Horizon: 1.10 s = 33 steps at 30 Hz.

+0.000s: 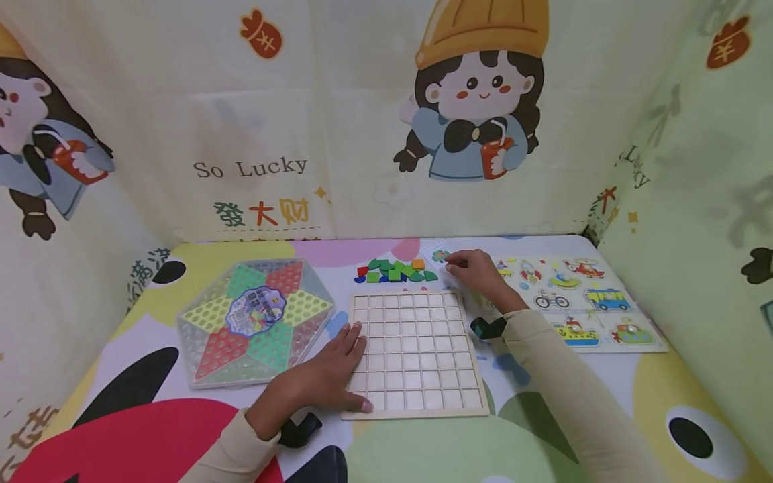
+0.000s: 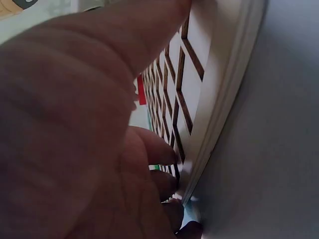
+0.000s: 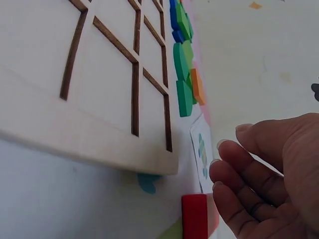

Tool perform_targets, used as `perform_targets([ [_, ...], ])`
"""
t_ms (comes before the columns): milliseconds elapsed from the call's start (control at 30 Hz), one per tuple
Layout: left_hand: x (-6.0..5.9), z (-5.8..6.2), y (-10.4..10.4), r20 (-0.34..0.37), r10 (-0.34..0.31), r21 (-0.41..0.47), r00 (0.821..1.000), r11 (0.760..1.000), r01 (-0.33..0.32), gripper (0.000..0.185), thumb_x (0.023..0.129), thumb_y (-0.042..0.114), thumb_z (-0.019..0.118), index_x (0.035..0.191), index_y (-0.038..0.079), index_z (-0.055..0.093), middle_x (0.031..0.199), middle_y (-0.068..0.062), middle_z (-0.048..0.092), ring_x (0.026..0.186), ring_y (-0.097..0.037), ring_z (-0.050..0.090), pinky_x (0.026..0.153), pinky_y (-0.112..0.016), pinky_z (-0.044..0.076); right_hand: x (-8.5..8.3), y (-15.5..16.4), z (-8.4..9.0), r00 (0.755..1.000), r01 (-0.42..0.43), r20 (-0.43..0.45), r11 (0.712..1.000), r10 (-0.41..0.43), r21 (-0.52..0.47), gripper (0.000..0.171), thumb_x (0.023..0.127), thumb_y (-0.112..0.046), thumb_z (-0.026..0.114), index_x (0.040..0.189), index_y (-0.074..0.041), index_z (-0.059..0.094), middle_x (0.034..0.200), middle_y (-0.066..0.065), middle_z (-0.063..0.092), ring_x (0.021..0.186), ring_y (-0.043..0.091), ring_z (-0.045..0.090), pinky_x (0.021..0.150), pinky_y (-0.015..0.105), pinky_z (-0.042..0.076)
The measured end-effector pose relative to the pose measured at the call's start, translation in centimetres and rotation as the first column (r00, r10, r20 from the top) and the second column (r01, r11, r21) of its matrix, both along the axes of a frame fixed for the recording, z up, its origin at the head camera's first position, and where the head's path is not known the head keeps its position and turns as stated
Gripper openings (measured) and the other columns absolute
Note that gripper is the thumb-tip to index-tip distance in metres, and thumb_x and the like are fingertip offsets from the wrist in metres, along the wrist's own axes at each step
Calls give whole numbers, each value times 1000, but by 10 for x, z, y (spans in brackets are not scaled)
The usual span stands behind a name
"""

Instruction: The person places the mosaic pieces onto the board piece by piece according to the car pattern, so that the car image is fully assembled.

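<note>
A wooden grid board (image 1: 417, 414) with square cells lies in the middle of the table. My left hand (image 1: 329, 372) rests along its left edge, with the thumb at the near left corner; in the left wrist view the fingertips (image 2: 164, 152) lie at the frame. At the back, my right hand (image 1: 480, 272) is beside a small card (image 3: 202, 154) with a coloured pattern. Its fingers are loosely bent, and nothing shows between thumb and fingertips in the right wrist view. Just below them sits a red block (image 3: 194, 216), hidden by the hand in the head view.
Behind the board lies a pile of coloured blocks (image 1: 395, 272), mostly green, with some blue, red and orange. A hexagonal board game (image 1: 253, 322) in clear packaging is at left. On the right lies a picture puzzle board (image 1: 580, 302) with vehicles, partly under the right arm.
</note>
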<state>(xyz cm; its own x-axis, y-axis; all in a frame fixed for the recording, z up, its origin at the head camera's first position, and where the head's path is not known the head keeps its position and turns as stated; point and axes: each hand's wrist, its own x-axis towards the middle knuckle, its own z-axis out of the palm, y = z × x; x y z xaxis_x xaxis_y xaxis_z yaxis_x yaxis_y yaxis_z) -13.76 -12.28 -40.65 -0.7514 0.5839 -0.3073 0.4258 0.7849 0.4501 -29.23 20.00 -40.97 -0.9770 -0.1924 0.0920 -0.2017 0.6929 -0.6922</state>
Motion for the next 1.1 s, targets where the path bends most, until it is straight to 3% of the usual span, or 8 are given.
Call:
perform_targets([
  [133,2,1,-1,3,-4,8,1000,1000,4,109,79,54,75,153,-2,19,162,-16,0,146,-35,-6,114,-52,15,-5,-7,-5,1000,18,14,1000,-18,-10,25,96,-10,61,117,1,69,116,16,67,102,29,61,88,43,48],
  [367,4,2,-1,9,-7,8,1000,1000,7,110,77,54,77,153,-3,20,161,-18,-1,146,-37,-6,113,-53,16,-8,-20,-11,997,-60,45,997,58,45,26,96,-11,61,118,0,68,110,16,68,101,30,61,84,42,50],
  [800,4,1,0,15,-10,14,1000,1000,10,114,75,56,78,153,-2,20,161,-18,-2,146,-36,-6,113,-53,17,-6,-37,-12,994,-20,108,986,2,168,27,92,-10,66,116,3,69,110,16,66,103,29,58,88,44,48],
  [1100,2,-2,-3,23,-7,31,1000,999,6,114,75,56,78,154,-1,19,162,-16,-4,146,-35,-7,114,-53,14,-5,-44,-11,995,16,90,985,-32,174,28,91,-17,69,113,1,71,106,14,67,95,26,56,83,41,47],
])
